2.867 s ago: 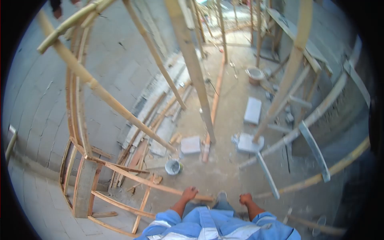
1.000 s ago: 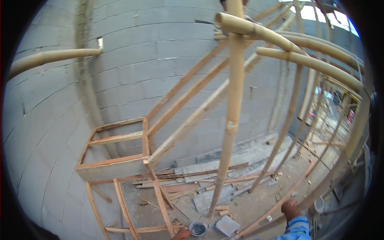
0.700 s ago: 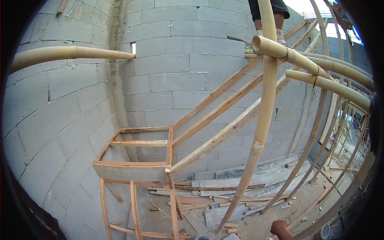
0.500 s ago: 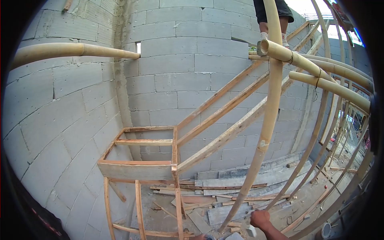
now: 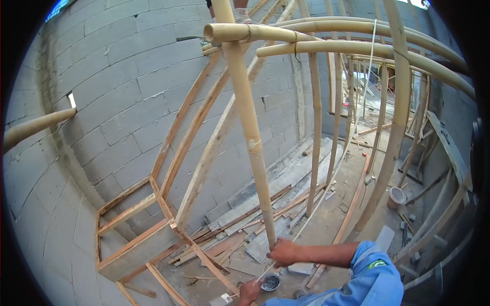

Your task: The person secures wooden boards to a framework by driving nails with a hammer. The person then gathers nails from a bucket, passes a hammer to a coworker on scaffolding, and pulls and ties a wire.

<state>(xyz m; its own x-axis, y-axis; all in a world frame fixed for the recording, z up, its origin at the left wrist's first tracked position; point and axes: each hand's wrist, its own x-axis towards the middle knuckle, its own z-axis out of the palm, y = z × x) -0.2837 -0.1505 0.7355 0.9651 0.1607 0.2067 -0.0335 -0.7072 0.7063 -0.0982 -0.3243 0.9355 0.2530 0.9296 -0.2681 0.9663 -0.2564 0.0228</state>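
My right hand [image 5: 283, 252], reaching in from a blue sleeve [image 5: 370, 278], is closed beside the lower visible part of an upright bamboo pole [image 5: 252, 148]. A thin white cord [image 5: 309, 222] passes at this hand and climbs to the upper right across the bamboo. Below and to the left, my left hand [image 5: 249, 291] is closed on the cord's near end, partly cut off by the bottom edge. Between and beyond the hands, a dark round bucket [image 5: 270, 282] stands on the floor. Whether my right hand also touches the pole cannot be made out.
A timber stair frame [image 5: 138, 250] with sloping beams [image 5: 196, 127] stands left against the block wall [image 5: 122, 102]. Horizontal bamboo poles [image 5: 306, 25] cross above. Planks [image 5: 245, 204] litter the floor; another bucket [image 5: 395, 198] is at right. A person's foot [image 5: 242, 16] shows above.
My view has swung right, so the stair frame sits further left. My right forearm and sleeve show more fully, my left hand is clearer, and the long white cord is now visible.
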